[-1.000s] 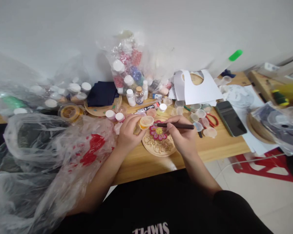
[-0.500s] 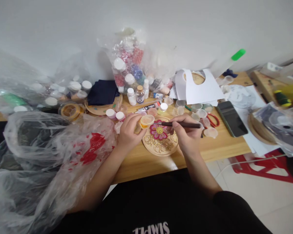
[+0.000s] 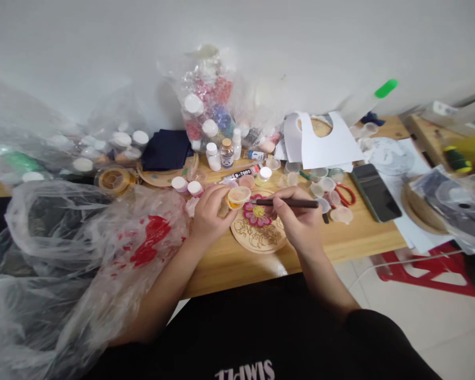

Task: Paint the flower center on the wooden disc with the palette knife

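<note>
A round wooden disc [image 3: 257, 236] with engraved outlines lies on the wooden table [image 3: 356, 237]; a pink and yellow flower [image 3: 257, 215] is filled in on its upper part. My left hand [image 3: 209, 215] grips a small clear cup [image 3: 238, 196] of orange contents, just left of the flower. My right hand [image 3: 298, 222] pinches a dark slim tool [image 3: 285, 202] lying almost level, its tip pointing left toward the cup's rim, above the flower.
Crumpled plastic bags [image 3: 83, 253] fill the left. Small bottles [image 3: 221, 153], a glue tube [image 3: 241, 173], little cups [image 3: 324, 186], red scissors [image 3: 345, 196], a phone [image 3: 374, 191] and white paper [image 3: 320, 142] crowd the back and right. A red stool [image 3: 427, 266] stands below.
The tool's tip has shifted slightly left, from over the flower toward the cup. My right hand moved a little with it; the left hand and cup stayed put.
</note>
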Tool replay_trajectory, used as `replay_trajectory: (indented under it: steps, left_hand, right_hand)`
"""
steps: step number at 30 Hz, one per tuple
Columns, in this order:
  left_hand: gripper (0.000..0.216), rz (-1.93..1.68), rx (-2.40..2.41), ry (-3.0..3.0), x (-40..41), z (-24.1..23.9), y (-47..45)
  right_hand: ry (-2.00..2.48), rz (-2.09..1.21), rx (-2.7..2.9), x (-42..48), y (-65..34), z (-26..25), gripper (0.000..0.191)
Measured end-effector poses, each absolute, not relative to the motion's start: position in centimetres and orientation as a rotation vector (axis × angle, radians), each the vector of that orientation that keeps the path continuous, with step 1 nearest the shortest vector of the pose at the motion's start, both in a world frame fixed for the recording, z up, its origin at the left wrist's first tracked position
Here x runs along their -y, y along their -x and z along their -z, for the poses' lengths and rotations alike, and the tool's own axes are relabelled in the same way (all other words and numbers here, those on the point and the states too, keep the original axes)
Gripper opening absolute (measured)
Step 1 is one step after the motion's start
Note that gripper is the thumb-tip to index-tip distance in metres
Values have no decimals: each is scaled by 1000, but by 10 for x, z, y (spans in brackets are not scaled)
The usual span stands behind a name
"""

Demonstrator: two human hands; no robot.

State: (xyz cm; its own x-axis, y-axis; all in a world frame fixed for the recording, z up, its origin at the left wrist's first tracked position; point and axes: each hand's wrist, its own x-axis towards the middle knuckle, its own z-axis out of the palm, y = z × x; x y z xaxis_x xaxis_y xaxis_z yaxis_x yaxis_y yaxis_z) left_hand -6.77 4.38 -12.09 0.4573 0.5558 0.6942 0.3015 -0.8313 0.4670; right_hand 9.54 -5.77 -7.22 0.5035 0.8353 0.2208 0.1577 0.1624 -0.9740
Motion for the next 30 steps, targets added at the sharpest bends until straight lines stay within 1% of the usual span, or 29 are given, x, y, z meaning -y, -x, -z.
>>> replay_trajectory:
  steps: [5,10,15,18,30]
  left_hand:
    - [26,-1315,-755,-2435,-44,122,68]
    - [28,-1320,-743,-2439,-45,122,68]
    - [31,-1308,-743,-2441,-44,121,68]
    - [29,-1302,-748,-2440,-43,120,67]
    - [26,-1288,-743,-2405,-43,122,68]
  right_hand:
    - [1404,-526,980,59,-96,75,8]
    - [1440,-568,1051,60,-96,75,12]
    - [1452,-529,1074,59,-96,75,12]
    - [1410,-561,1096,59,-96,73,9]
    - [1425,-446,1178,58,-94,64,9]
